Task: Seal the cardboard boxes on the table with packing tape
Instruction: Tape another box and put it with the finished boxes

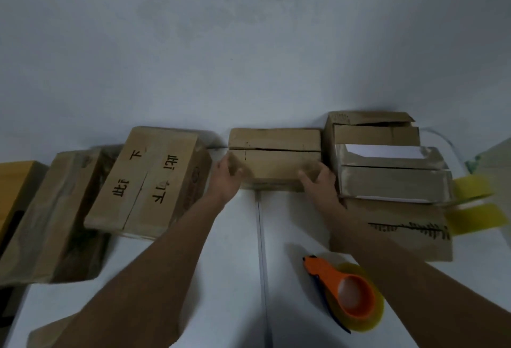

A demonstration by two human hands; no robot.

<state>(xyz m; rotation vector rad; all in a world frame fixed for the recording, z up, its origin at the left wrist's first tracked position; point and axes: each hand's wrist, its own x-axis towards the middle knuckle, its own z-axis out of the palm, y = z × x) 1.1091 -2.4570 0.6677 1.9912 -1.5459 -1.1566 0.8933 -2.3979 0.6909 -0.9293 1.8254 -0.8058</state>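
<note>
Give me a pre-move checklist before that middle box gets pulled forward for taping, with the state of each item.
1. Both hands on the middle box: ok. The left hand grips its left end, the right hand its right end.
2. Top flaps closed: ok, they lie flat with a seam between them.
3. Seam already taped: cannot tell; no tape is plainly visible on it.
4. Tape dispenser within reach: ok, it lies on the white table near the right forearm.
5. Space in front of the box: ok, bare table between the arms.
6. Neighbours clear: not ok, the taped box sits close against the right side.
</note>
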